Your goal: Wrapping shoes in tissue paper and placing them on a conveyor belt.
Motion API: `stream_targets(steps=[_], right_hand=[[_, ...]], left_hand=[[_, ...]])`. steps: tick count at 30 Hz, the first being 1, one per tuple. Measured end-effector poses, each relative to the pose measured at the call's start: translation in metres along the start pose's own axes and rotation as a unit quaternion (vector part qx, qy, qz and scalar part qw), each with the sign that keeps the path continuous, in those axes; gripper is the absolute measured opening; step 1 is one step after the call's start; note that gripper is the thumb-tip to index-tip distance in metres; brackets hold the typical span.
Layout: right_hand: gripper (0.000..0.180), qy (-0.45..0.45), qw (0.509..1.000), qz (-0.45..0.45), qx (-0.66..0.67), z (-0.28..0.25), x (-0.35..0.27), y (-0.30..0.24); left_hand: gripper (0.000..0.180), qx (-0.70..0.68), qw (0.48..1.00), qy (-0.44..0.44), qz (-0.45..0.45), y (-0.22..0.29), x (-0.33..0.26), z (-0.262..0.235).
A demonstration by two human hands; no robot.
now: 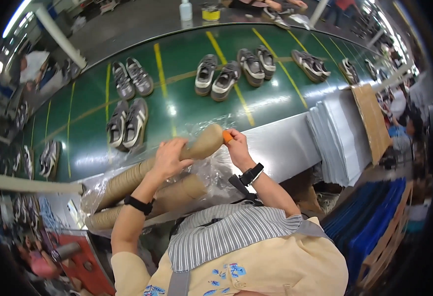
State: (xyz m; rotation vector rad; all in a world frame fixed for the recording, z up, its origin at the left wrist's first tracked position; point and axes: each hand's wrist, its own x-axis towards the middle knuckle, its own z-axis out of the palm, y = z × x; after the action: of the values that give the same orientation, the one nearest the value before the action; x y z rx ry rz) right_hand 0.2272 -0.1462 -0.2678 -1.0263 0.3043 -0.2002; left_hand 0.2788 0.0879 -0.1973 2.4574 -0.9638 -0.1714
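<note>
Two long rows of nested tan, sole-shaped insoles (127,180) lie in a clear plastic bag (221,167) at the bench's near edge. My left hand (167,159) lies over the upper row, its thumb and fingers around the end of the stack. From there a single tan insole (206,143) sticks out to the right, its rounded end raised. My right hand (238,150), with an orange finger cover (227,137), pinches that rounded end. The lower row (182,192) rests below my left forearm, partly hidden by plastic.
Beyond my hands, a green conveyor belt (177,108) with yellow lines carries pairs of grey-and-white sneakers (226,79). Right of me stand a stack of pale sheets (337,140) and a cardboard panel (371,121). A white bar (29,184) juts in from the left. People work across the belt.
</note>
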Motion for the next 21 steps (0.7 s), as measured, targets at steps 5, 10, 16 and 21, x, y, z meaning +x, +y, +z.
stream_targets(steps=[5, 10, 16, 21], right_hand=[[0.004, -0.121, 0.970, -0.102, -0.186, 0.016, -0.028, -0.064], [0.009, -0.108, 0.994, -0.021, 0.018, -0.018, -0.047, -0.086], [0.015, 0.059, 0.985, 0.096, 0.134, -0.131, -0.024, -0.070], [0.013, 0.049, 0.906, 0.003, -0.421, -0.221, 0.016, -0.074]], left_hand=[[0.087, -0.099, 0.986, 0.025, 0.133, 0.073, 0.052, -0.006], [0.079, -0.215, 0.970, 0.053, 0.099, 0.120, 0.063, 0.026], [0.071, -0.365, 0.930, 0.046, -0.012, 0.120, 0.088, 0.081], [0.055, -0.396, 0.911, 0.074, -0.090, 0.156, 0.091, 0.084]])
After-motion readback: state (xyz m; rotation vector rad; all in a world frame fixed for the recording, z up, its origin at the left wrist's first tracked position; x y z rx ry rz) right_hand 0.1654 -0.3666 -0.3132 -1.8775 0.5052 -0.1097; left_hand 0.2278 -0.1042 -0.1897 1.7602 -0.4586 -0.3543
